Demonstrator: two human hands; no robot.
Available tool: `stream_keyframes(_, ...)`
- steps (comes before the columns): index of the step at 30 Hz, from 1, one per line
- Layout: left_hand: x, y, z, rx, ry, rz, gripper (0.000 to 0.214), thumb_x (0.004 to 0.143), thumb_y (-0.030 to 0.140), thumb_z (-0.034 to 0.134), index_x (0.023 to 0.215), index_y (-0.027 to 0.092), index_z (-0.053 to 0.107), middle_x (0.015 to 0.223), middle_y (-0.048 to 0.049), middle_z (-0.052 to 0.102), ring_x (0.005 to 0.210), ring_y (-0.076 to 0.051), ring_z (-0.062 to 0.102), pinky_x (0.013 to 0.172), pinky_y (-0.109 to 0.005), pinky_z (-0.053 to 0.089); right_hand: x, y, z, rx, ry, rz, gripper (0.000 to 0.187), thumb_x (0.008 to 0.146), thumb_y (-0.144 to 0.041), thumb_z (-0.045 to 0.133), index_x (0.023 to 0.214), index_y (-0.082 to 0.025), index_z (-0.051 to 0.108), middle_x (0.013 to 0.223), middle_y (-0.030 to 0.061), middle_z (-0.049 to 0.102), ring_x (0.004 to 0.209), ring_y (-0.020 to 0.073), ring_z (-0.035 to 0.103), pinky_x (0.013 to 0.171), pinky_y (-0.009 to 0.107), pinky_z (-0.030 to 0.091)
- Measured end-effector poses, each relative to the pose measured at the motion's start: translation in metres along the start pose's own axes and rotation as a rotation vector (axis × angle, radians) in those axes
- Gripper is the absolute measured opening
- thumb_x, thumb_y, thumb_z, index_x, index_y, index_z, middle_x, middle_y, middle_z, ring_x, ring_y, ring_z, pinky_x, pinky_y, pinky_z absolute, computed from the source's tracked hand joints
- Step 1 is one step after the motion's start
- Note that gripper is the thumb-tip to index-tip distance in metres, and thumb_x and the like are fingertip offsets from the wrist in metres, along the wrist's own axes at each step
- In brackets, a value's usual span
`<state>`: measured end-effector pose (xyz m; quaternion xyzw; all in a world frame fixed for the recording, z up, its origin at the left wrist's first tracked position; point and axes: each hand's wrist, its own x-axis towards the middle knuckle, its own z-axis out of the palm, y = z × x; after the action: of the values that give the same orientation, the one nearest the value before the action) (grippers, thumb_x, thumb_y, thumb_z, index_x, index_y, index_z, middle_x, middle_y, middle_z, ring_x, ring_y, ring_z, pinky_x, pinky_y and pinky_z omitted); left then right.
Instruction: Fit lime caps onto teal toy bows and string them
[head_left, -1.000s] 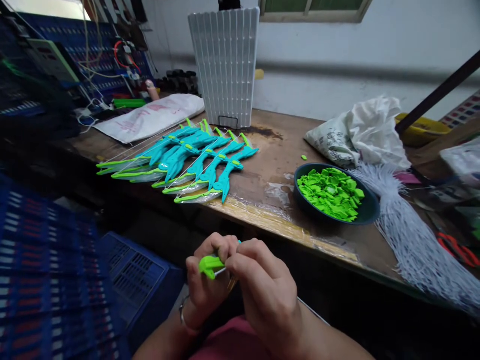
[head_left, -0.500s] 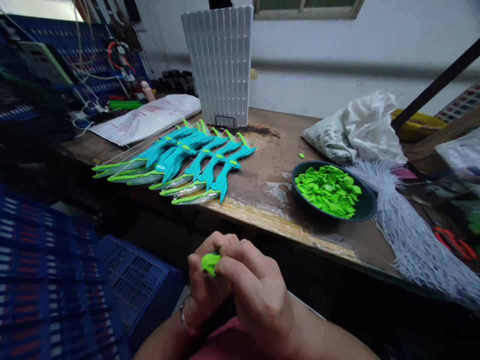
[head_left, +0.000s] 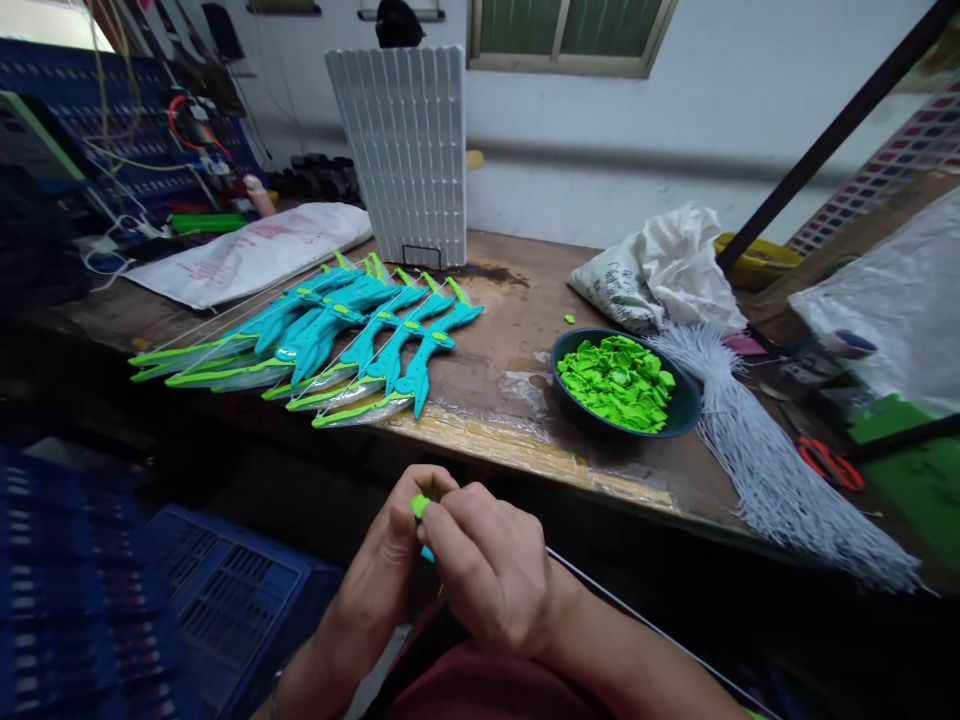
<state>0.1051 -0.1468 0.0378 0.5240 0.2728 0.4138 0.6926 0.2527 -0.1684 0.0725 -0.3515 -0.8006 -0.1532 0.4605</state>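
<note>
My left hand (head_left: 386, 550) and my right hand (head_left: 487, 560) are closed together over my lap. Between their fingertips a small green plastic piece (head_left: 420, 506) shows, pinched by my right thumb and fingers. A bit of blue plastic (head_left: 427, 553) peeks out below it, seemingly part of a toy bow that my left hand wraps round; most of it is hidden. A pale string (head_left: 645, 617) runs from behind my right hand to the lower right. Blue-and-green toy bows (head_left: 352, 330) lie in a row on the table. A dark bowl (head_left: 686, 415) holds many green pieces.
The wooden table (head_left: 510, 450) has a taped front edge. A bundle of white strings (head_left: 772, 480), red-handled scissors (head_left: 829, 463) and a white sack (head_left: 660, 265) are at the right. A grey ribbed panel (head_left: 409, 150) stands behind. Blue crates (head_left: 225, 580) are at lower left.
The view has shifted, so the table things sit further left. My hands have turned closer together; less of the green piece shows, and a blue bit and the string have come into sight.
</note>
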Motion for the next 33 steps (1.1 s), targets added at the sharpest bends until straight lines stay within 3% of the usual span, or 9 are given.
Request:
stream_keyframes(3,-0.001,-0.003,0.005,0.14,0.171,0.071,0.054,0.095,0.071,0.048,0.112,0.022,0.062,0.091,-0.0038,0.063,0.077,-0.018,0.059,0.066,-0.025,0.049,0.0,0.004,0.003,-0.038,0.021,-0.034,0.016,0.1,-0.012,0.047,0.109,-0.006,0.059,0.075,0.0087,0.063,0.066,0.0188,0.059,0.051,0.029,0.045)
stream_keyframes(6,0.008,-0.011,0.011,0.208,0.327,0.223,0.037,0.1,0.057,0.053,0.115,0.024,0.061,0.081,0.0007,0.062,0.065,-0.014,0.056,0.059,-0.022,0.047,0.008,0.008,-0.009,-0.002,0.023,-0.03,0.014,0.099,-0.01,0.047,0.099,-0.009,0.06,0.08,0.0114,0.065,0.083,0.0234,0.066,0.067,0.033,0.056)
stream_keyframes(11,0.022,-0.015,0.008,0.257,0.305,0.284,0.025,0.106,0.039,0.048,0.126,0.027,0.057,0.072,0.0041,0.06,0.056,-0.011,0.057,0.053,-0.02,0.047,0.034,0.019,-0.049,0.182,0.19,0.225,0.015,0.099,-0.006,0.05,0.095,-0.02,0.057,0.088,0.0053,0.066,0.093,0.0181,0.068,0.083,0.033,0.059)
stream_keyframes(14,0.022,-0.011,0.004,0.262,0.198,0.278,0.017,0.106,0.033,0.049,0.111,0.025,0.063,0.094,0.0,0.062,0.061,-0.01,0.061,0.055,-0.021,0.051,0.034,0.029,-0.047,0.194,0.279,0.33,0.013,0.099,-0.007,0.054,0.1,-0.02,0.057,0.089,0.0032,0.067,0.087,0.0149,0.068,0.08,0.029,0.057)
stream_keyframes(16,0.021,-0.01,0.004,0.195,0.108,0.208,0.016,0.106,0.031,0.05,0.105,0.024,0.064,0.108,-0.002,0.058,0.066,-0.01,0.062,0.056,-0.023,0.054,0.025,0.034,-0.033,0.151,0.238,0.397,0.01,0.1,-0.011,0.055,0.096,-0.02,0.057,0.084,0.0014,0.066,0.077,0.0126,0.066,0.072,0.025,0.053)
stream_keyframes(19,0.02,-0.013,0.004,0.053,0.063,0.135,0.012,0.104,0.031,0.054,0.103,0.025,0.065,0.103,-0.0008,0.055,0.063,-0.01,0.061,0.052,-0.023,0.053,0.01,0.036,-0.016,0.131,0.187,0.454,0.009,0.101,-0.014,0.055,0.094,-0.02,0.057,0.082,0.0008,0.066,0.072,0.0115,0.064,0.067,0.024,0.051)
stream_keyframes(24,0.021,-0.023,-0.001,0.065,0.133,0.138,0.01,0.097,0.025,0.066,0.089,0.022,0.063,0.088,0.0028,0.055,0.056,-0.007,0.054,0.049,-0.019,0.044,0.0,0.027,-0.019,0.229,0.056,0.328,0.008,0.102,-0.012,0.052,0.1,-0.019,0.057,0.103,0.0074,0.073,0.099,0.0144,0.07,0.088,0.027,0.057)
stream_keyframes(27,0.021,-0.023,-0.002,0.136,0.175,0.152,0.009,0.097,0.025,0.067,0.089,0.021,0.066,0.084,0.0027,0.055,0.063,-0.008,0.051,0.057,-0.018,0.043,-0.002,0.022,-0.022,0.257,-0.061,0.27,0.01,0.103,-0.015,0.051,0.1,-0.017,0.06,0.112,0.0117,0.071,0.105,0.0173,0.068,0.089,0.03,0.058)
stream_keyframes(33,0.02,-0.021,0.001,0.101,0.126,0.156,0.009,0.096,0.026,0.068,0.088,0.022,0.07,0.083,0.0001,0.054,0.074,-0.014,0.049,0.065,-0.022,0.043,-0.007,0.025,-0.018,0.437,-0.123,0.497,0.007,0.1,-0.021,0.06,0.097,-0.017,0.065,0.091,0.0042,0.065,0.083,0.0131,0.06,0.075,0.024,0.051)
